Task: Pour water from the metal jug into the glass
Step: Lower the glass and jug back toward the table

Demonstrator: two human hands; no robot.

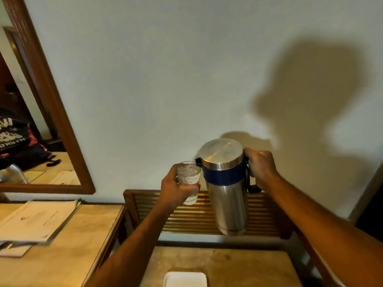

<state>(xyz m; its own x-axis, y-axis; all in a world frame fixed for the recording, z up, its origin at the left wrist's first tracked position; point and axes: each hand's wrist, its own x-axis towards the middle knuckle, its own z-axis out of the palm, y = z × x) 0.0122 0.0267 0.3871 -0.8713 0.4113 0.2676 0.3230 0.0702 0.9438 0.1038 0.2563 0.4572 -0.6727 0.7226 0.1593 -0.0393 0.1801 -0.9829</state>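
Observation:
A tall steel jug point(227, 199) with a dark blue band, lid and handle hangs in the air at centre, tilted slightly left. My right hand point(262, 167) grips its handle on the right side. Its blue spout point(198, 161) touches the rim of a clear glass point(188, 175), which is frothy white inside. My left hand point(176, 188) is wrapped around the lower half of the glass, holding it up beside the jug. Both are held above a slatted wooden rack.
A slatted wooden rack point(186, 216) stands against the wall below the hands. A wooden table point(248, 268) in front carries a white dish point(185, 279). A desk point(83, 245) at left holds papers point(39, 220) under a framed mirror point(51, 96).

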